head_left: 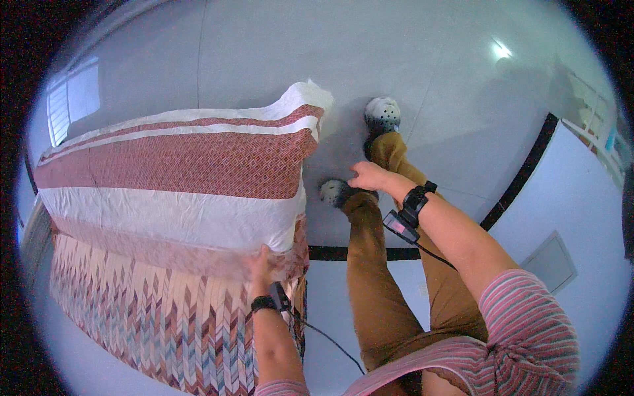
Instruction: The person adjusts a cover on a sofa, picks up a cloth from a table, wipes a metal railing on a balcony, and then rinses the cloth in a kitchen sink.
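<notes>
My left hand [261,269] is at the near right corner of the bed, where a white bedsheet [198,214] with a reddish-brown patterned band meets a pink fluffy cover [165,247]. Its thumb points up against the white cloth. The other fingers are smeared and partly lost in the pink pile, so their grip does not show. Out over the floor, away from the bed, hangs my right hand [371,177]. Its fingers are curled together, with nothing visible in them.
A chevron-patterned headboard [191,323] stands along the bed's near side. My grey clogs [383,115] are on the grey floor [277,53], right of the bed. A pale wall [581,218] with black skirting [522,178] runs at the right. Cables hang from devices on both wrists.
</notes>
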Available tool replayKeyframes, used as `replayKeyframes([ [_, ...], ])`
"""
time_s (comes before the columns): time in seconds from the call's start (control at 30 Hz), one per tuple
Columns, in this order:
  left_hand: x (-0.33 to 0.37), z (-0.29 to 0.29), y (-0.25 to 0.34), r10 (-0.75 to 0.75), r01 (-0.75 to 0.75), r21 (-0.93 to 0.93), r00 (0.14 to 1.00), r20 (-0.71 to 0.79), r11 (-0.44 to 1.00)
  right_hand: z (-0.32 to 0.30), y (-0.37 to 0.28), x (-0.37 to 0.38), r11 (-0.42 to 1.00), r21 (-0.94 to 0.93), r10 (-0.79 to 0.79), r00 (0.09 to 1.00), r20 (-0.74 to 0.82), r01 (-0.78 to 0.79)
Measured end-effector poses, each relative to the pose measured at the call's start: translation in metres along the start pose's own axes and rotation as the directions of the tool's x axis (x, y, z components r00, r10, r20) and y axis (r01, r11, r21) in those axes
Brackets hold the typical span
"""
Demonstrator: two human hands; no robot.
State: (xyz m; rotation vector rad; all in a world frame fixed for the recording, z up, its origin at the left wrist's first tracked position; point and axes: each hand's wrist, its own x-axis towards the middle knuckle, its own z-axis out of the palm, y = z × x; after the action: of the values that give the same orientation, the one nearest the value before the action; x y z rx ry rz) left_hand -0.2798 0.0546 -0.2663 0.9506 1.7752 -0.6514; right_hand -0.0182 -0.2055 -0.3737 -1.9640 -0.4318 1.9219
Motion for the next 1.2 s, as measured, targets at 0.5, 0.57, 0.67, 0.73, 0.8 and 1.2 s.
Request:
replayKeyframes([
  [0.5, 0.025, -0.021, -0.075, 0.238, -0.273, 0.25, 0.958, 0.163, 0.929, -0.031, -0.022, -0.044, 0.971, 0.095, -0.212, 0.975, -0.059, 0.217],
  [0.57, 0.026, -0.001, -0.084, 0.263, -0.553, 0.718, 0.683, 0.681, -0.422, -0.044, -0.009, -0.049, 0.977, 0.202, -0.073, 0.997, 0.038, 0.064],
  [0.67, -0.029, 0.01, -0.089, 0.436, -0.438, -0.149, 0.682, 0.587, 0.886, -0.076, -0.011, -0.1, 0.945, 0.32, 0.058, 0.998, 0.03, -0.065],
  [0.73, -0.059, -0.025, -0.103, 0.02, 0.281, -0.534, 0.872, 0.49, 0.798, -0.07, -0.056, -0.138, 0.922, 0.384, 0.027, 0.999, 0.045, -0.042],
  [0.8, -0.081, -0.031, -0.122, 0.292, -0.036, -0.56, 0.879, 0.376, 0.828, -0.081, -0.073, -0.179, 0.965, 0.261, 0.028, 0.999, 0.044, -0.038],
  [1.2, -0.21, -0.164, -0.247, 0.707, -0.618, -0.523, 0.706, -0.04, 0.587, -0.049, -0.167, -0.407, 0.766, 0.625, -0.124, 0.988, -0.091, 0.153],
])
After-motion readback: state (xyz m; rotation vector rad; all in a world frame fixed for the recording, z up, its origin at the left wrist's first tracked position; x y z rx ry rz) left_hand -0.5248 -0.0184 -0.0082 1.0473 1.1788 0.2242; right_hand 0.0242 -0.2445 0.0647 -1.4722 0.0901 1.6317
